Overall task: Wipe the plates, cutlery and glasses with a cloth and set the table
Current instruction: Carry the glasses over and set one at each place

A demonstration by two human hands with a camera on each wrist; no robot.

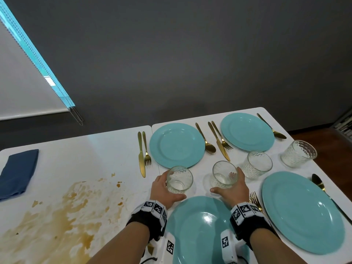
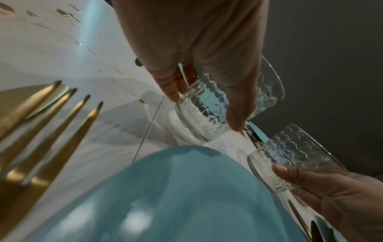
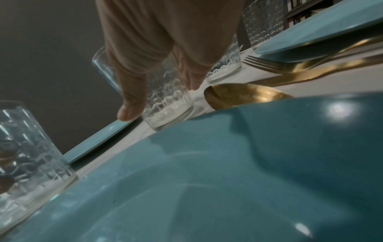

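Note:
Two clear textured glasses stand side by side on the white table (image 1: 106, 149), just beyond the near teal plate (image 1: 200, 225). My left hand (image 1: 171, 187) grips the left glass (image 1: 180, 180), thumb on the near side and fingers round the far side. My right hand (image 1: 225, 181) grips the right glass (image 1: 224, 177) the same way. The left wrist view shows my left hand (image 2: 204, 111) round its glass (image 2: 199, 124); the right wrist view shows my right hand (image 3: 159, 99) round its glass (image 3: 172, 113). A folded blue cloth (image 1: 18, 172) lies far left, untouched.
Three more teal plates (image 1: 177, 144) (image 1: 247, 131) (image 1: 302, 210) lie with gold cutlery beside them, and two further glasses (image 1: 258, 164) (image 1: 299, 153) stand at the right. A brown smeared stain (image 1: 57, 216) covers the table's near left. A gold spoon (image 3: 244, 95) lies right of my right hand.

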